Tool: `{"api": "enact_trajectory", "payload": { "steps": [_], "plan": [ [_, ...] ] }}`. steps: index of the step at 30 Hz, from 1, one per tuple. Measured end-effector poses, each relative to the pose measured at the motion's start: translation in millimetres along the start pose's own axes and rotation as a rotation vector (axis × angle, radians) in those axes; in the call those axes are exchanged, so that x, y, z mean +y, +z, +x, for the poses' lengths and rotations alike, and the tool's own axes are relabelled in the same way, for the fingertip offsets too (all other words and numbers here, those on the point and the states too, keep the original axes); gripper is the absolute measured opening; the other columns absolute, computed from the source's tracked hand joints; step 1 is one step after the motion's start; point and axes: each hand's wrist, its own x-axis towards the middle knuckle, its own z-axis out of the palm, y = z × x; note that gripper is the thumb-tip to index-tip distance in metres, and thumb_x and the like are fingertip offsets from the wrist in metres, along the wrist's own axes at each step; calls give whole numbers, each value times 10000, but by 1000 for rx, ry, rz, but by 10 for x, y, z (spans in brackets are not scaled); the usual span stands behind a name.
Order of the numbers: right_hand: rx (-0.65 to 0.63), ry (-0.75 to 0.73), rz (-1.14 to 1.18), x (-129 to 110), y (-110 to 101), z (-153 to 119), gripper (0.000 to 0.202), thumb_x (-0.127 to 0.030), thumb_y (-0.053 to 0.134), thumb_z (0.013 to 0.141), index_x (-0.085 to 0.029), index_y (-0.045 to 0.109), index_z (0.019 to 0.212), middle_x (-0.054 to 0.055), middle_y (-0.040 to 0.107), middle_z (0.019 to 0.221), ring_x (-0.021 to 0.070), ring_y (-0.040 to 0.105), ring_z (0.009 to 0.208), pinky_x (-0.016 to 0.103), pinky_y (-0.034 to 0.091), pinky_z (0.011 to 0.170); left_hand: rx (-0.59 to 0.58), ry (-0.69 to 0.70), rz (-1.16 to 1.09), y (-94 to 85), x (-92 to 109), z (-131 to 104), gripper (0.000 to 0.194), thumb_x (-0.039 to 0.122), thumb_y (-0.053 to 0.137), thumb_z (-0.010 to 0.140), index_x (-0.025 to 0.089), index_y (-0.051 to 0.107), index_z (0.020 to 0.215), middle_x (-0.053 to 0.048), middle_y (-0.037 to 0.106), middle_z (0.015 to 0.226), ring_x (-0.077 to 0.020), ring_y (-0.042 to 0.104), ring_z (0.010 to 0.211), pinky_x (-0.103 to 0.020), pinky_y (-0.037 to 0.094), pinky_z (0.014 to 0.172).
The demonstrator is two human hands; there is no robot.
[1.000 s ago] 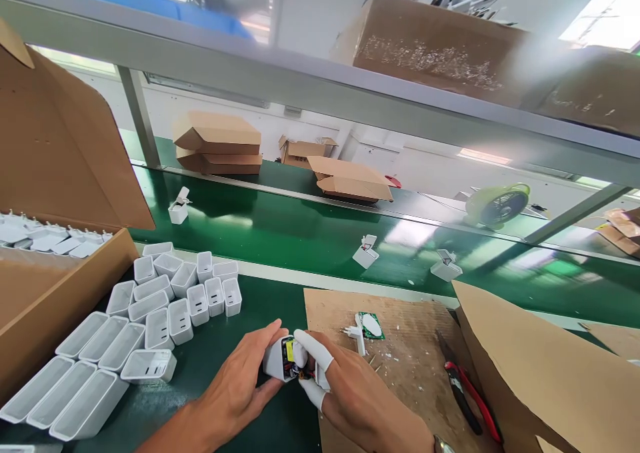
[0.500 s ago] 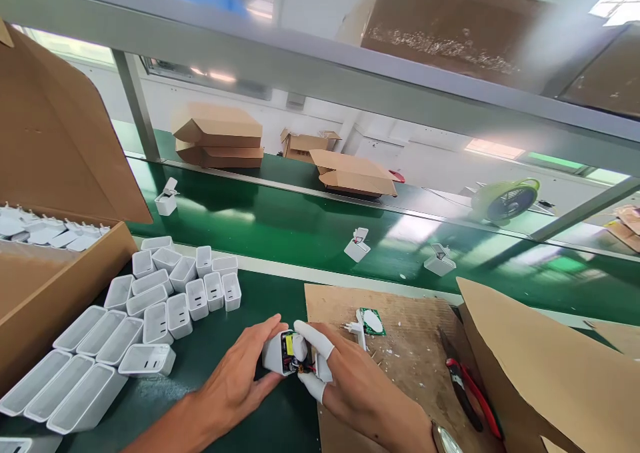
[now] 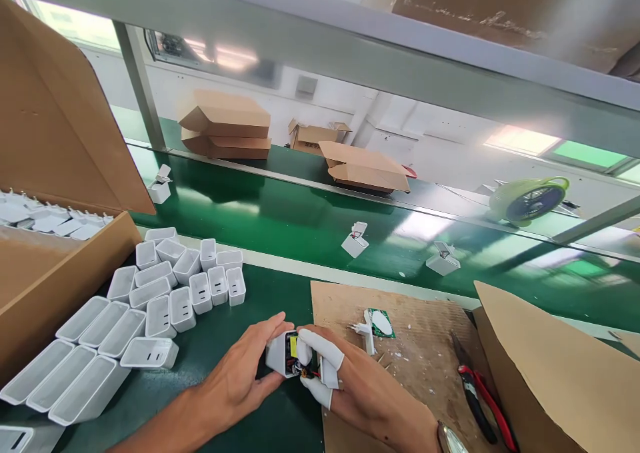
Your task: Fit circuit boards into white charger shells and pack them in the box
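White plastic is the material under inspection: one case point(image 3: 278, 358), open at its right-hand end, held low over the table point(image 3: 275, 296), beside the near-left edge of the cardboard sheet point(image 3: 415, 390). We find the left hand point(image 3: 250, 360) wrapped about the case's outer wall. The right hand point(image 3: 360, 373), wearing white finger covers point(image 3: 327, 350), closes narrowly on a white cover point(image 3: 330, 376) at the open end. Wires point(image 3: 299, 368) and a yellow label point(image 3: 293, 346) show in the gap; deeper contact we cannot tell.

For sound handling, we judge that the left grip should stay firm but not squeezing, the right pinch light, the wires slack and clear of the rim, and both parts close together so no joint is strained.

Our count: loose white cases point(image 3: 159, 316), about twenty-two at left, one cut off by the picture edge; open white units point(image 3: 355, 244) on the green belt point(image 3: 280, 213), three; pliers point(image 3: 466, 373), one pair; circuit board point(image 3: 391, 333), one; white plug point(image 3: 369, 333), one, touching or just beside the board. White pieces point(image 3: 50, 223) in the left carton point(image 3: 75, 280) overlap too much to count.
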Motion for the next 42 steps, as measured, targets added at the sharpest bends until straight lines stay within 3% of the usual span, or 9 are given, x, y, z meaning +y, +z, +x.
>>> {"api": "enact_trajectory", "payload": {
  "steps": [4, 12, 19, 26, 34, 42],
  "plan": [
    [-19, 7, 32, 42, -16, 23, 536, -125, 563, 992, -258, 397, 1484, 147, 598, 1421, 238, 653, 1222, 391, 574, 1050, 4, -1, -7, -26, 33, 26, 933, 106, 649, 931, 417, 132, 1643, -54, 577, 1563, -285, 570, 1403, -494, 499, 1162],
    [-2, -1, -13, -3, -83, 64, 630, -92, 552, 971, -272, 333, 1534, 174, 589, 1430, 276, 679, 1225, 418, 612, 1001, 7, -38, -5, -28, 47, 27, 900, 132, 657, 939, 406, 156, 1636, -55, 579, 1563, -293, 576, 1396, -487, 516, 1144],
    [-2, 8, 30, -23, -89, 108, 597, -107, 586, 965, -290, 395, 1500, 129, 633, 1368, 260, 695, 1177, 400, 600, 1009, 19, -58, -4, -10, 40, 42, 884, 165, 669, 947, 429, 162, 1622, -35, 589, 1556, -281, 582, 1391, -478, 510, 1153],
    [41, -25, 75, -1, -77, 85, 671, -100, 611, 959, -317, 362, 1543, 105, 642, 1333, 216, 690, 1086, 352, 591, 997, 6, -61, 14, 11, 2, 10, 910, 156, 674, 941, 412, 152, 1641, -43, 575, 1570, -279, 577, 1402, -457, 497, 1169],
    [5, -2, 85, 51, -84, 53, 727, -104, 601, 958, -326, 310, 1586, 123, 615, 1420, 227, 671, 1186, 352, 584, 1011, 31, -1, -10, 4, 32, 44, 894, 188, 673, 965, 400, 140, 1652, -74, 583, 1555, -308, 596, 1382, -493, 523, 1140],
    [24, -11, 33, 18, -95, 74, 737, -111, 588, 978, -303, 277, 1618, 153, 614, 1433, 252, 650, 1261, 406, 578, 1041, 20, -51, -25, 13, 27, 20, 869, 176, 671, 969, 396, 167, 1642, -69, 573, 1561, -305, 573, 1398, -489, 502, 1160]
  ]
}}
